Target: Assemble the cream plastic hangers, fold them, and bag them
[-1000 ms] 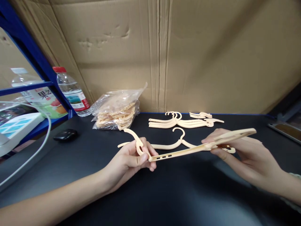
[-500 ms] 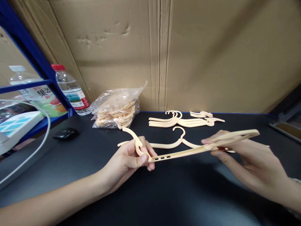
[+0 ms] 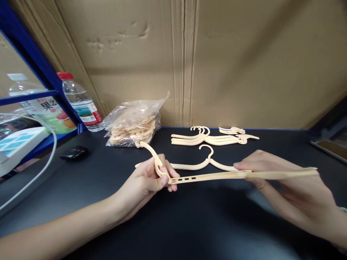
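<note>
My left hand (image 3: 148, 180) pinches the hook end of a cream plastic hanger part (image 3: 211, 176) above the black table (image 3: 189, 224). My right hand (image 3: 282, 180) grips the long arm end of the same part, which now lies almost flat and edge-on between both hands. Several small slots show in the arm near my left thumb. Behind it a finished cream hanger (image 3: 202, 164) lies flat on the table.
A stack of finished hangers (image 3: 208, 139) lies at the back by the cardboard wall (image 3: 189, 61). A clear bag of cream parts (image 3: 134, 126) sits at the back left. A red-capped water bottle (image 3: 78, 103), a blue shelf frame (image 3: 40, 95), a black mouse (image 3: 73, 153) and a white cable (image 3: 40, 169) are at the left.
The far arm piece in my right hand has swung down from a raised angle, so the part is now nearly straight. My left hand stayed in place.
</note>
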The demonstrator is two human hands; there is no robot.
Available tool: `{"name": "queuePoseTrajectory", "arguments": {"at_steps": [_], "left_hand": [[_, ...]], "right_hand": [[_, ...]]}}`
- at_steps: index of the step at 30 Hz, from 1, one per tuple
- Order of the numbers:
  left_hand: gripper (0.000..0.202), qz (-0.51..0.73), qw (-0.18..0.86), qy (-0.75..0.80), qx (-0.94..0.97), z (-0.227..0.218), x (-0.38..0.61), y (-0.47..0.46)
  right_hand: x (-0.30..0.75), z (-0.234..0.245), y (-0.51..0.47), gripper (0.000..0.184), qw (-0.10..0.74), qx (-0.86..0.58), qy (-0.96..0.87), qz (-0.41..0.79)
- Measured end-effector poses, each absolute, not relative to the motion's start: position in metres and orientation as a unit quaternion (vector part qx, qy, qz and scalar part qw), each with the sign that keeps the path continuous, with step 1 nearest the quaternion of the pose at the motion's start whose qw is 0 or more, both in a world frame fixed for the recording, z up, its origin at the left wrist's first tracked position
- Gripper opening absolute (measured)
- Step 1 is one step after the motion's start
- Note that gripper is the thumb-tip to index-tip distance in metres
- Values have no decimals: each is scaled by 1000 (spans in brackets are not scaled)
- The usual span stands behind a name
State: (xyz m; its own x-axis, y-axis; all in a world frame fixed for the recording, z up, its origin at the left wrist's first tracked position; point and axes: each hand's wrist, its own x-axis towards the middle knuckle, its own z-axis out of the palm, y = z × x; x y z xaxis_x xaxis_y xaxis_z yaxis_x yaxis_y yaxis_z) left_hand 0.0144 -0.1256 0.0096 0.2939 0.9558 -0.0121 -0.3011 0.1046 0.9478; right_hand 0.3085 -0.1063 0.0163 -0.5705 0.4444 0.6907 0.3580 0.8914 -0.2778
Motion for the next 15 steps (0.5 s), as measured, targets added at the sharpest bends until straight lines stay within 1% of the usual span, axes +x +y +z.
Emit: {"name": "queuePoseTrajectory", "arguments": {"at_steps": [2,9,12,15], "left_hand": [[31,481,649,357,469,9,15,-125],[27,492,615,376,489,3,16,-123],[28,505,589,375,507,0,15,-123],[27,519,572,371,516,-1,16,-124]], "right_hand": [[308,16,-107,44,397,-220,-889,61],[307,13,-111,44,378,-220,-898,55],[306,9,-114,40,364,-244,-898,35],[304,7,-114,33,386,-275,-881,10]]}}
